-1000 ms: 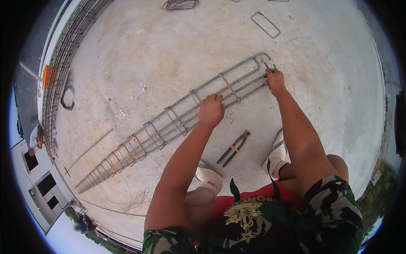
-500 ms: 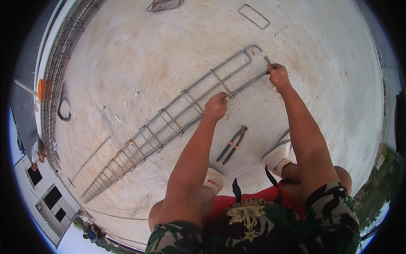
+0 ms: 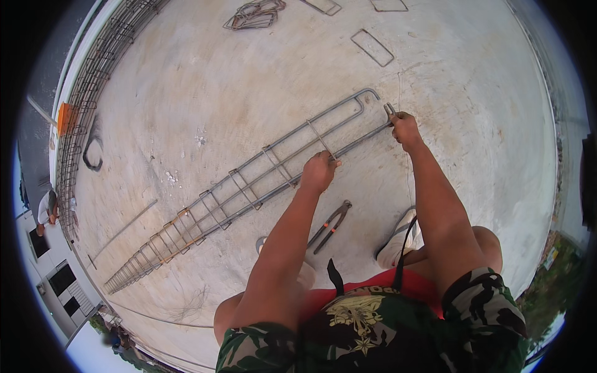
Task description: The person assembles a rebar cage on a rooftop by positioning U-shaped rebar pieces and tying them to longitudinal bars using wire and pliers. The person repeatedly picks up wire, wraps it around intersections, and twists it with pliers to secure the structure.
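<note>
Rebar cage (image 3: 246, 188) lies diagonally on the concrete slab (image 3: 186, 81), tapering off toward lower left, near end right of center. My left hand (image 3: 319, 172), mid-frame, is closed over the cage's lower bars right by a stirrup; can't tell how many bars are in the grip. My right hand (image 3: 406, 130), right of center, grasps the bent bar ends at the near end, tips poking out past my fingers. Thin wire (image 3: 399, 87) runs up the slab just above that hand. Pincers (image 3: 341, 212) with orange-banded handles lie below the cage, bottom center, near my shoe (image 3: 398, 239). Loose rectangular stirrup (image 3: 379, 43) top center-right, stirrup pile (image 3: 255, 15) top center-left. Black wire coil (image 3: 87, 163) at left.
</note>
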Motion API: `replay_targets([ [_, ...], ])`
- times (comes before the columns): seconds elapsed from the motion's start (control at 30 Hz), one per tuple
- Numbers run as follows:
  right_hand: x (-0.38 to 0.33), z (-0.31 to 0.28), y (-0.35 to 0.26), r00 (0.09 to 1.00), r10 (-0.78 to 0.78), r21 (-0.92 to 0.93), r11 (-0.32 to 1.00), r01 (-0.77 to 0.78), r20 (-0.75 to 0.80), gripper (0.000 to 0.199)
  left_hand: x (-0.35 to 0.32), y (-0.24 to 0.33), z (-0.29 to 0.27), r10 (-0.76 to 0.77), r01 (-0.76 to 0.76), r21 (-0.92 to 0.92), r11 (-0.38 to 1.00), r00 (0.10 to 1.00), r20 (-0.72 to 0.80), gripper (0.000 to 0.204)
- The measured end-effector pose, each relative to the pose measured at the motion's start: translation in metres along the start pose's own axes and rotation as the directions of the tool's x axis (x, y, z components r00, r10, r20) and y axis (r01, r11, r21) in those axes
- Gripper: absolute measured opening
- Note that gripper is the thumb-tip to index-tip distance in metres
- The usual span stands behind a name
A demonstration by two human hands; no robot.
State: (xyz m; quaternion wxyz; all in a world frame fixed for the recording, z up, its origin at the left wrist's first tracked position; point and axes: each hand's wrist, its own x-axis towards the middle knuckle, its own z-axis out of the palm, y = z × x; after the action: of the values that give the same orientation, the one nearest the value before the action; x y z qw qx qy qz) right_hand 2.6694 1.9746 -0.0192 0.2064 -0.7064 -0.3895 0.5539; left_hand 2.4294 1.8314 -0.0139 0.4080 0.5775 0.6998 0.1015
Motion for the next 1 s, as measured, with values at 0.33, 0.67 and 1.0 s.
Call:
replay_targets([
  [0.33, -0.016, -0.013, 0.002, 0.994, -0.002, 0.058, 0.998, -0.004, 0.105, 0.023, -0.008, -0.005, 0.014, 0.044, -0.046, -0.011, 0.999, 0.989, -0.139, 0.029],
  [0.67, -0.021, 0.012, 0.011, 0.991, 0.003, 0.078, 0.997, -0.013, 0.131, 0.023, -0.017, -0.02, 0.011, -0.008, 0.01, 0.017, 1.0, 0.991, -0.13, 0.04],
  [1.0, -0.017, 0.01, 0.013, 0.997, -0.074, 0.074, 0.994, 0.075, -0.014, 0.023, -0.017, -0.001, 0.012, -0.041, 0.026, -0.079, 0.997, 0.98, -0.195, 0.073],
])
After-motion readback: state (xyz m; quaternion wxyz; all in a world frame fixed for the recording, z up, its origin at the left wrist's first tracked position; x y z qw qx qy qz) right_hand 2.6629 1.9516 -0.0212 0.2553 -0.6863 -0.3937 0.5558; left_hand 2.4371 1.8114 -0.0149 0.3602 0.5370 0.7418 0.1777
